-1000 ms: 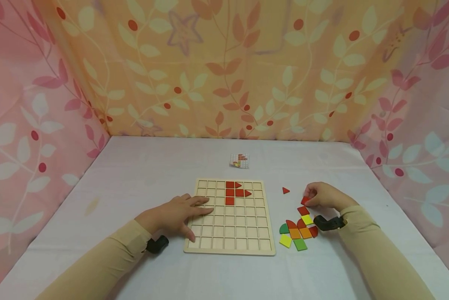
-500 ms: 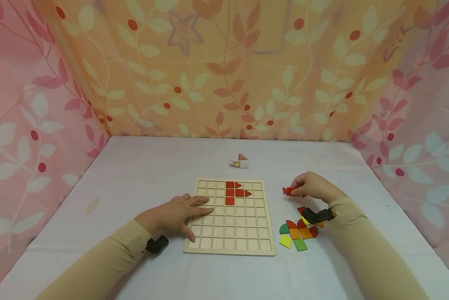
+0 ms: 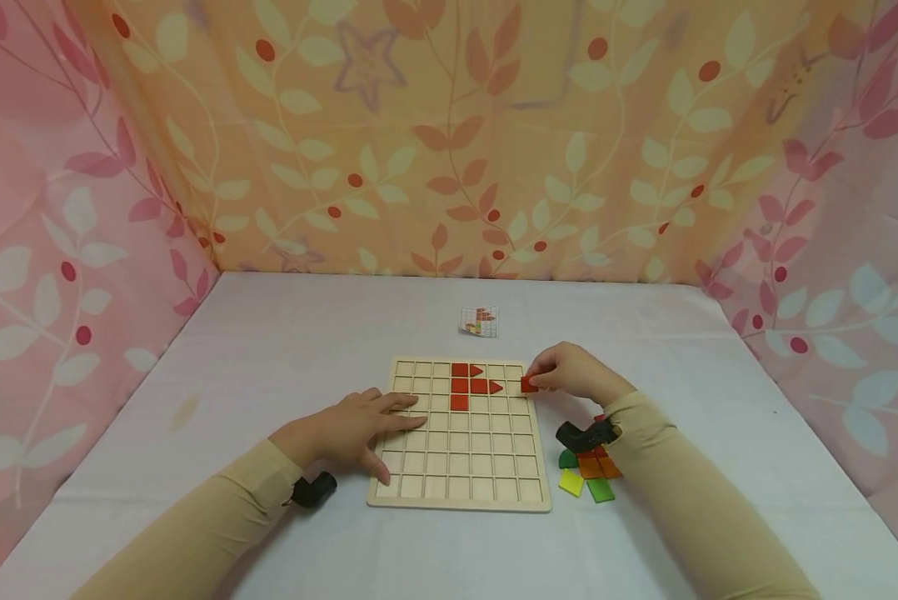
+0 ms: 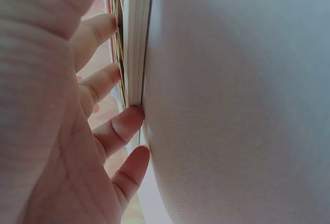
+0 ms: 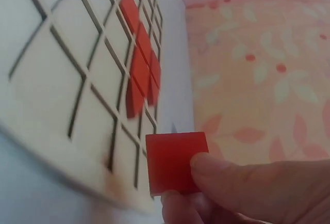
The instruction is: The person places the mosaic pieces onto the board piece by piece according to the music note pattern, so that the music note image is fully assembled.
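Note:
In the head view a wooden grid board (image 3: pixel 460 467) lies mid-table, with several red squares and two red triangles set in its upper cells. My right hand (image 3: pixel 580 372) pinches a red square tile (image 3: pixel 528 384) over the board's upper right edge. The right wrist view shows this red tile (image 5: pixel 175 162) between thumb and fingers, apart from the grid. Spread over the board's left side, my left hand (image 3: pixel 351 429) rests with extended fingers. In the left wrist view, fingertips (image 4: pixel 131 121) touch the board's side (image 4: pixel 135 43).
A small printed card (image 3: pixel 479 322) with a coloured grid pattern lies behind the board. Right of the board are loose tiles, among them a yellow square (image 3: pixel 571 482) and a green square (image 3: pixel 601 490); my right forearm covers part of them.
My right hand has carried the red square left, from the loose tiles to the board's edge. A loose red triangle seen earlier is out of sight. My left hand stays put.

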### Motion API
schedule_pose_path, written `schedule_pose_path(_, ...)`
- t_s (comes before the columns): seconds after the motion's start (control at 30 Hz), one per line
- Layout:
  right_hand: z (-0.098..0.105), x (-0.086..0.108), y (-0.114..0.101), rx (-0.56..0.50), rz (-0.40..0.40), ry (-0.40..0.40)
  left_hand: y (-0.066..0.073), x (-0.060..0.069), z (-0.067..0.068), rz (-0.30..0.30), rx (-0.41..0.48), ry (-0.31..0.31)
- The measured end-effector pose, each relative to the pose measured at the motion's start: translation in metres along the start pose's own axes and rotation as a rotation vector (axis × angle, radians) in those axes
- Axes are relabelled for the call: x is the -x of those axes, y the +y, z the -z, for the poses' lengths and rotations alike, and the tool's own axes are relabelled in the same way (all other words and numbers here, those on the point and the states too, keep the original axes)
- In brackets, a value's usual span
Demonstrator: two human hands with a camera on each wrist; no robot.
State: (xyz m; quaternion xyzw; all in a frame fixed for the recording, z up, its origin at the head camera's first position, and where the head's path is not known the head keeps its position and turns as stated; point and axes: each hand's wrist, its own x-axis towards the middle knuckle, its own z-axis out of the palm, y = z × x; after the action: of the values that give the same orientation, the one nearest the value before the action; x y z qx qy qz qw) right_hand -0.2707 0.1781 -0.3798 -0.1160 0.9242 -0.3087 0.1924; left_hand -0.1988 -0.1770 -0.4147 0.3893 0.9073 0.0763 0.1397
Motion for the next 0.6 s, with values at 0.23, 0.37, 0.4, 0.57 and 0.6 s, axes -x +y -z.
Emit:
schedule_pose_path(0.23,-0.022,-0.007,-0.019,0.018,0.123,0.011,-0.001,-0.001,0.0,-0.007,0.007,0.006)
schedule_pose_path(0.37,-0.031,-0.011,-0.028,0.06,0.189,0.049,-0.002,-0.001,-0.001,-0.01,0.006,0.008)
schedule_pose_path(0.4,-0.032,-0.012,-0.029,0.067,0.2,0.051,-0.002,-0.001,-0.002,-0.01,0.005,0.008)
schedule_pose_path(0.57,-0.039,-0.016,-0.038,0.07,0.206,0.049,-0.003,-0.001,-0.002,-0.016,-0.003,0.012)
schedule_pose_path(0.6,-0.04,-0.017,-0.039,0.071,0.204,0.048,-0.003,-0.001,-0.002,-0.018,-0.003,0.013)
